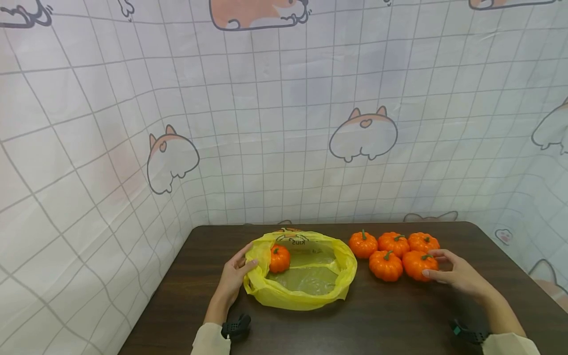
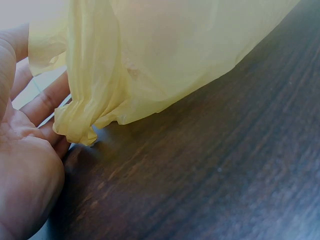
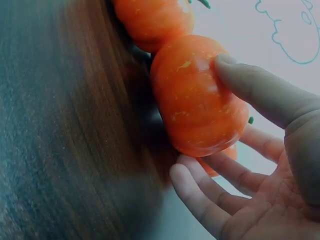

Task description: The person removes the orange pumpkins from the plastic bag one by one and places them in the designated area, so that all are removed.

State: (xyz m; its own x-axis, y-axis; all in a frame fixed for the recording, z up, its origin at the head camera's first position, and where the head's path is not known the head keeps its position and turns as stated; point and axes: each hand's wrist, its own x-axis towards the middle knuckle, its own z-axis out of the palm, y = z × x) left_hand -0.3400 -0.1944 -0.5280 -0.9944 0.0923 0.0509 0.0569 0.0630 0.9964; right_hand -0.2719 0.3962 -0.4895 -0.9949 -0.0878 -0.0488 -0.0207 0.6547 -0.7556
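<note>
A yellow plastic bag [image 1: 306, 300] stands with its mouth spread wide on the dark table. Inside it, near the left side, lies one small orange pumpkin [image 1: 280, 259]. My left hand [image 1: 231, 276] holds the bag's left rim between thumb and fingers; in the left wrist view, gathered plastic [image 2: 92, 90] hides part of the fingers. At the right, my right hand [image 1: 461, 278] grips the front right pumpkin [image 1: 416, 266] of a group. The right wrist view shows the thumb on one side of this pumpkin [image 3: 197, 95] and fingers round the other.
Beside the held pumpkin sits another front pumpkin [image 1: 385, 266]. Behind them stand a left pumpkin [image 1: 363, 245], a middle one [image 1: 393, 243] and a right one [image 1: 423, 241], close together. A pale gridded curtain [image 1: 284, 123] with cartoon dogs surrounds the brown table [image 1: 355, 325].
</note>
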